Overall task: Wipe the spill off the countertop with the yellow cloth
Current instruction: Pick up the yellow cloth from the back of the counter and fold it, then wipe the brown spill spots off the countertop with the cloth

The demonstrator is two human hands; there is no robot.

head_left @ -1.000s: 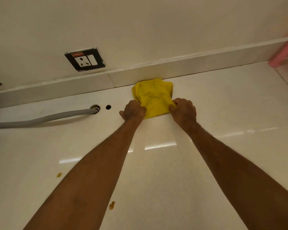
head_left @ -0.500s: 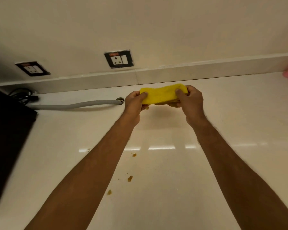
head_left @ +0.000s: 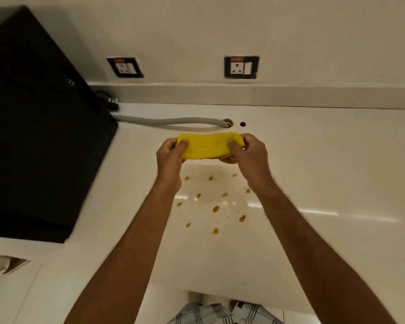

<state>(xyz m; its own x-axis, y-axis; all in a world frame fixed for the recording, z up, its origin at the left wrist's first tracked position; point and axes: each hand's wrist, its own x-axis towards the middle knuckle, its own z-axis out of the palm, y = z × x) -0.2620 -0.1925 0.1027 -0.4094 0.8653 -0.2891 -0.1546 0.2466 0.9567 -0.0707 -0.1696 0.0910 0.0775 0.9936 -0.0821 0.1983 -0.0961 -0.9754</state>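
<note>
The yellow cloth (head_left: 208, 146) is folded into a flat band and held in the air above the white countertop (head_left: 325, 174). My left hand (head_left: 170, 157) grips its left end and my right hand (head_left: 249, 155) grips its right end, thumbs on top. Below and between my forearms lies the spill (head_left: 214, 202): several small orange-brown drops and a faint wet film on the counter. The cloth hangs just beyond the far edge of the spill and does not touch it.
A large black appliance (head_left: 38, 127) fills the left side. A grey hose (head_left: 168, 120) runs from behind it into a hole in the counter (head_left: 227, 122); a smaller hole (head_left: 243, 124) is beside it. Two wall sockets (head_left: 241, 67) sit above the backsplash.
Both hands lifted the cloth off the counter by the backsplash and folded it into a band. The view shifted left and down, so the spill now lies under my hands.
</note>
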